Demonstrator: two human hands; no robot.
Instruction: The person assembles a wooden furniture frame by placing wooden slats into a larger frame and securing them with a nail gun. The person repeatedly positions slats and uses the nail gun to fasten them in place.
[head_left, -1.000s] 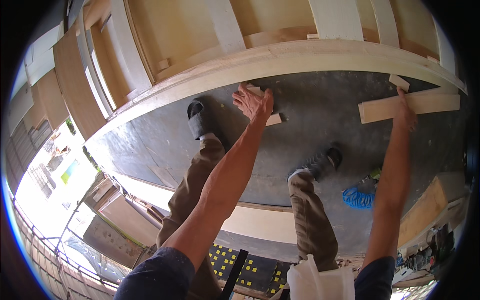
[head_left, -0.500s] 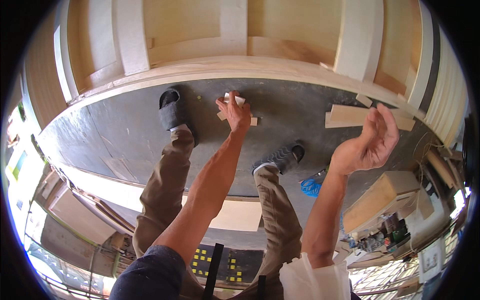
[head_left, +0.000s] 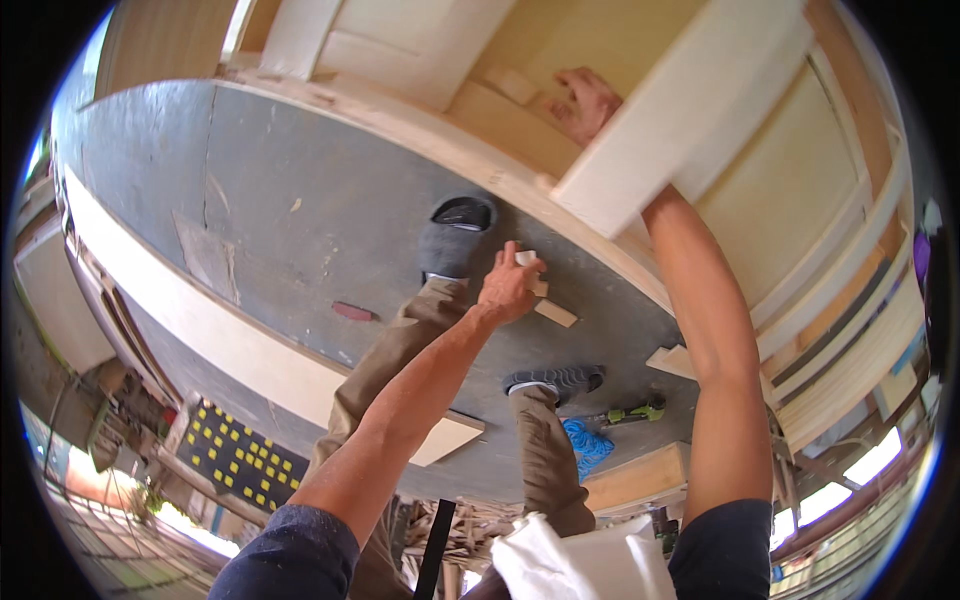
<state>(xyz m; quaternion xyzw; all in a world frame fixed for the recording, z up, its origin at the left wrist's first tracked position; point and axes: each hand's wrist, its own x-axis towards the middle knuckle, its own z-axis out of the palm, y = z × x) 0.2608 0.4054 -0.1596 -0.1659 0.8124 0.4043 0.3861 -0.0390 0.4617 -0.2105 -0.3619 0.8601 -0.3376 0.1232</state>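
My left hand (head_left: 508, 288) is low over the grey floor, with its fingers closed around a small white block (head_left: 526, 258). Just under and beside it lies a small flat wood offcut (head_left: 556, 313). My right arm passes behind a pale upright (head_left: 690, 110) of a large wooden frame. My right hand (head_left: 588, 105) shows beyond that upright, inside a panelled bay; its fingers are apart and slightly curled, with nothing visible in them. Near its fingertips, a small wood block (head_left: 512, 83) rests along the frame's lower rail.
The frame's long bottom rail (head_left: 400, 120) crosses the floor ahead of my feet. Wood offcuts (head_left: 672, 362) lie under my right arm. A coiled blue hose (head_left: 588, 447), a green tool (head_left: 636, 411) and a wooden box (head_left: 635, 478) are at lower right. A reddish scrap (head_left: 352, 312) lies left.
My view has turned and shifted toward the right. My right hand has gone from hanging in the air to inside the frame's bay. My left hand stays low on the white block.
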